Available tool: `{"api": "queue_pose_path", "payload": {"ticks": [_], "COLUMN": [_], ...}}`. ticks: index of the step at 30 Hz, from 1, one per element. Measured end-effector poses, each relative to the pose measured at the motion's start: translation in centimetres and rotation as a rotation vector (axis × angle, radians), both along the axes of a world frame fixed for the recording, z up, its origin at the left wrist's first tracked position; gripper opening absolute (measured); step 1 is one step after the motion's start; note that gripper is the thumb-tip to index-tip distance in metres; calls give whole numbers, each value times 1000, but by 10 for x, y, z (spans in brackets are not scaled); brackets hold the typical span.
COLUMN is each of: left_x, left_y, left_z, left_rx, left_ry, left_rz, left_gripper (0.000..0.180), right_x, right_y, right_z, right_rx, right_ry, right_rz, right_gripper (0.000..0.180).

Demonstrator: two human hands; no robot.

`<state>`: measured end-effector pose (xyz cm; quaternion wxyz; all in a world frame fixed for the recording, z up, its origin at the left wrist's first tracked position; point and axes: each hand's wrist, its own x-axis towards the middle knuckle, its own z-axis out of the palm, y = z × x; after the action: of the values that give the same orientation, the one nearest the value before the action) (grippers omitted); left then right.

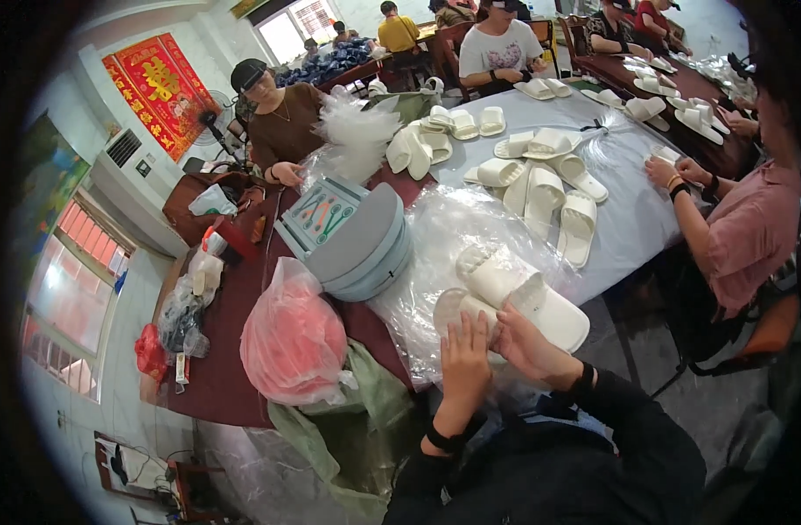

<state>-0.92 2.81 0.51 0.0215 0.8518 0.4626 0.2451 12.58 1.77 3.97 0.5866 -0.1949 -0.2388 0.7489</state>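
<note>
A white open-toed slipper [455,306] is between my two hands at the table's near edge. My left hand [467,357] lies over its strap with long, close-set fingers; the thumb is hidden. From the other side my right hand [533,346] grips it, the fingers curled at its edge. Just beyond, a second white slipper [559,317] rests on clear plastic sheeting [435,236], its sole toward the lower right. Both wrists wear black bands.
Several white slippers [540,197] lie on the pale table cover [641,188]. Left of my hands stand a grey-blue plastic stool [365,245] and a pink bag [293,337]. A co-worker in pink [755,214] sits at the right; another in brown [282,127] handles plastic at the far left.
</note>
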Motion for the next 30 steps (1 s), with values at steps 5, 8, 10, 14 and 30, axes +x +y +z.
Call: {"api": "queue_pose_path", "payload": {"ticks": [5, 8, 10, 14, 30], "left_x": [2, -1, -5, -17, -28], "left_y": [-1, -4, -7, -10, 12], "left_z": [-2, -4, -9, -23, 4], "left_rx": [51, 126, 181, 238, 196], "left_ry": [50, 0, -10, -303, -409], "left_rz": [15, 78, 150, 430, 544], "left_gripper": [57, 59, 59, 47, 32], "right_x": [-7, 1, -3, -15, -18], "right_y": [35, 42, 42, 22, 4], "right_z": [-30, -38, -45, -27, -18], "right_rx": [-139, -246, -208, -190, -167], "right_ry": [-132, -558, -459, -277, -175], "right_rz": [-92, -308, -533, -563, -423], "right_gripper": [33, 26, 26, 23, 27]}}
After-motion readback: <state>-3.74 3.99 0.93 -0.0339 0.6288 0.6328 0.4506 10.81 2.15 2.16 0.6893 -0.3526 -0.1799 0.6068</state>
